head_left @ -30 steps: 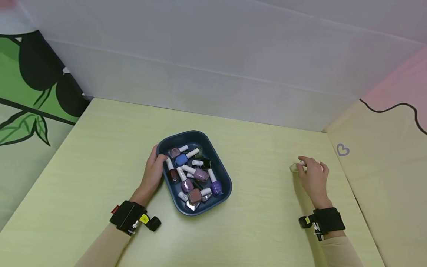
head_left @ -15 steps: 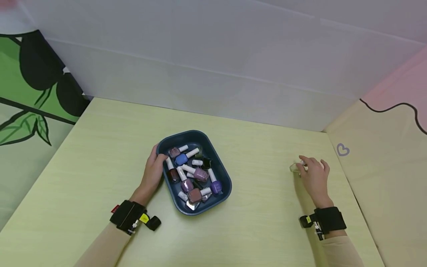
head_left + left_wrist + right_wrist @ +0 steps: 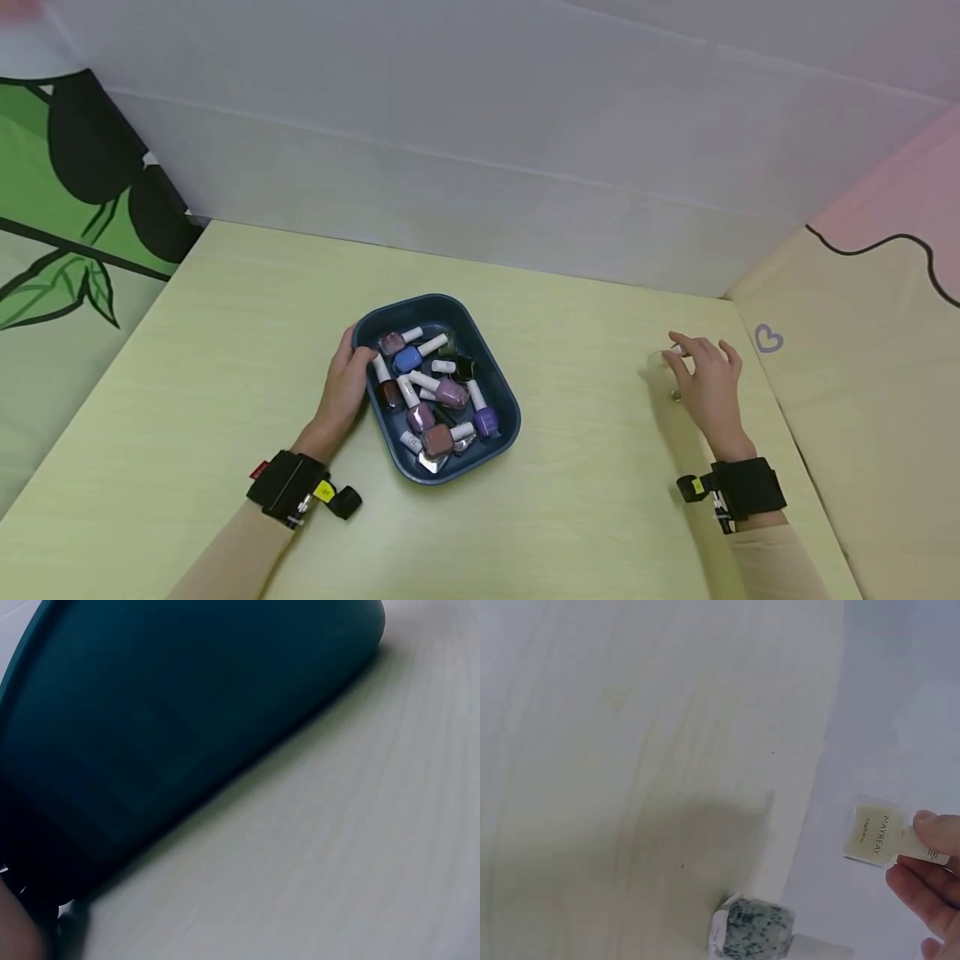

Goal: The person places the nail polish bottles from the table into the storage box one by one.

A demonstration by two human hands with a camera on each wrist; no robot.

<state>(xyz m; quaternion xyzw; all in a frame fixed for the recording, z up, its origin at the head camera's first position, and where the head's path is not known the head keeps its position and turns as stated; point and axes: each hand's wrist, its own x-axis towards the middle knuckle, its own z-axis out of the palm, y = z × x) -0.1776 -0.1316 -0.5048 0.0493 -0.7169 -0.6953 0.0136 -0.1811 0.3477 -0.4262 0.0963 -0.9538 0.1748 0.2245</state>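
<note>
My left hand (image 3: 345, 383) grips the left rim of a dark blue tray (image 3: 492, 360), thumb over the edge. Several nail polish bottles lie jumbled in it, among them a blue bottle (image 3: 407, 359) and a purple bottle (image 3: 487, 421). In the left wrist view the tray's outer wall (image 3: 172, 712) fills the upper left. Far to the right, my right hand (image 3: 708, 392) pinches a pale cream nail polish bottle (image 3: 873, 831) by its white cap, raised over the table. Below it lies a speckled grey-green nail polish bottle (image 3: 754, 930), mostly hidden by the hand in the head view.
The pale wooden table (image 3: 577, 433) extends between tray and right hand. A whitish wall sheet (image 3: 480, 200) borders its back. On the right stands a cream side panel (image 3: 847, 400) with a drawn heart, close to the right hand.
My right hand has lifted the cream bottle off the table and moved slightly away from me, exposing part of the speckled bottle beneath. The left hand and tray stay put.
</note>
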